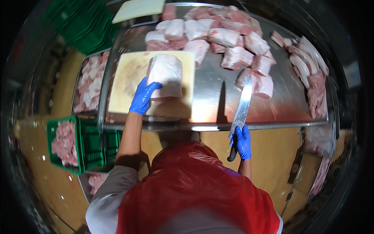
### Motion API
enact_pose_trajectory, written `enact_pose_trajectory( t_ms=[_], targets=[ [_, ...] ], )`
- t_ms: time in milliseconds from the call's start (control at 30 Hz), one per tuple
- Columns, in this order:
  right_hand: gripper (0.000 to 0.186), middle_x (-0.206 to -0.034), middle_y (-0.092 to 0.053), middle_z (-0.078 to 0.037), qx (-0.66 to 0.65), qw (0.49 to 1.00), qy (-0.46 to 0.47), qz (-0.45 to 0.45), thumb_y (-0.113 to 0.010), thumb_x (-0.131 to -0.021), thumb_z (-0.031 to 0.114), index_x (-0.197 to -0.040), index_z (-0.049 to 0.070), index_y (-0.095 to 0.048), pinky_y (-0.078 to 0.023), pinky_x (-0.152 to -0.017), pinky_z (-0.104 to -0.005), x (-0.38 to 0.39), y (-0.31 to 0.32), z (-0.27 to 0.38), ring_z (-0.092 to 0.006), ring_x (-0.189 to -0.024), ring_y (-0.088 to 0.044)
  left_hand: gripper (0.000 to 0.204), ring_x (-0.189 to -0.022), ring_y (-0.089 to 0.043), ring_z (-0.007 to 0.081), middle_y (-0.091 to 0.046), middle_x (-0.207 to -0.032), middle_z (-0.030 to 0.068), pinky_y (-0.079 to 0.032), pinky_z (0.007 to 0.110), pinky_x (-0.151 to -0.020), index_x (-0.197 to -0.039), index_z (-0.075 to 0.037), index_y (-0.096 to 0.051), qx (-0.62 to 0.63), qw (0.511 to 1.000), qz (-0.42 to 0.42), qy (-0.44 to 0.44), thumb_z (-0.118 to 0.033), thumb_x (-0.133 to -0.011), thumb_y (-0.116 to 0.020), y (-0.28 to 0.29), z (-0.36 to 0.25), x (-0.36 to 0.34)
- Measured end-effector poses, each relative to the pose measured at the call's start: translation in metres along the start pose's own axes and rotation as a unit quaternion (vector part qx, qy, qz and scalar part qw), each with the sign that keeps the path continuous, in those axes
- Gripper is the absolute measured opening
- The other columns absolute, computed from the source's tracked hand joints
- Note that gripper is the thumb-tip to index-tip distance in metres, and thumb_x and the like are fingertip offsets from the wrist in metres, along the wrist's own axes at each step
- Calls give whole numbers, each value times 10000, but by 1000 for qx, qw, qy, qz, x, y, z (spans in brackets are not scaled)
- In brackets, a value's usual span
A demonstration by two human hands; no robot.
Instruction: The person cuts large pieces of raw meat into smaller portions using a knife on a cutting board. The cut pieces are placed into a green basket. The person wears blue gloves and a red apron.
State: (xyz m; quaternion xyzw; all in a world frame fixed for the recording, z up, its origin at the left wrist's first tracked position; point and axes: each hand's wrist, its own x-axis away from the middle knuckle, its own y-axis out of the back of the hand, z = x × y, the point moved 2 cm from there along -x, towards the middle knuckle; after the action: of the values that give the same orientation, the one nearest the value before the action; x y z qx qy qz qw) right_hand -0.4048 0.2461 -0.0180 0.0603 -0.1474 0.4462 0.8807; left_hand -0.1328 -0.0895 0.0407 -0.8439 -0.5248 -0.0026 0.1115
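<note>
A thick slab of raw meat (168,72) with a pale fat side up lies on the cream cutting board (128,72). My left hand (144,95), in a blue glove, grips its near left corner, thumb on top; the fingers beneath are partly hidden. Over the table's front edge, my right hand (242,142), also gloved in blue, is closed round the black handle of a large knife (242,107). The blade points away from me and up, apart from the meat, its tip near several cut pieces (263,84).
Many meat blocks (224,37) are heaped at the back of the steel table (210,99). Long meat strips (311,66) lie at the right edge. Left stand a bin of meat pieces (91,84), a green crate (80,156) and stacked green crates (82,23). Another board (138,9) sits far left.
</note>
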Motion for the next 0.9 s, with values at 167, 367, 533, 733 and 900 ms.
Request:
enact_pose_trajectory(
  t_ms=[167,367,533,733,900],
  targets=[
    [200,-731,-589,-45,162,985,36,50,-472,-1074,229,-1141,53,-540,-447,-464,-257,-2,-59,49,-110,-517,-538,427,-929,-659,434,-687,-1001,256,-524,506,-814,-1053,-53,-692,-615,783,-94,6,-456,-972,-575,48,-37,69],
    [158,-691,-648,-121,389,887,230,93,-526,-1048,158,-1095,9,-504,-471,-475,-328,18,-142,56,-155,-519,-609,259,-891,-683,372,-692,-1012,193,-547,436,-826,-1151,-50,-682,-364,898,-143,-200,-97,-897,-667,103,-4,132],
    [165,-760,-629,-305,451,799,360,167,-530,-973,32,-1116,-5,-458,-484,-579,-557,29,-243,54,-525,-704,-617,356,-832,-692,243,-672,-1115,149,-565,331,-725,-1208,-43,-655,-367,843,-126,-372,-14,-857,-702,90,7,121],
    [207,-821,-653,-288,532,767,334,134,-508,-924,45,-1111,-7,-435,-548,-671,-558,12,-329,91,-485,-747,-664,228,-828,-674,298,-667,-964,113,-560,401,-735,-998,-76,-660,-326,823,-184,-428,-38,-781,-719,89,41,99],
    [195,-781,-658,-289,606,710,308,181,-493,-932,38,-1110,-20,-437,-540,-651,-550,17,-309,69,-469,-714,-669,113,-816,-672,287,-665,-838,101,-554,409,-720,-878,-69,-675,-323,856,-203,-350,-79,-777,-723,87,41,104]
  ],
)
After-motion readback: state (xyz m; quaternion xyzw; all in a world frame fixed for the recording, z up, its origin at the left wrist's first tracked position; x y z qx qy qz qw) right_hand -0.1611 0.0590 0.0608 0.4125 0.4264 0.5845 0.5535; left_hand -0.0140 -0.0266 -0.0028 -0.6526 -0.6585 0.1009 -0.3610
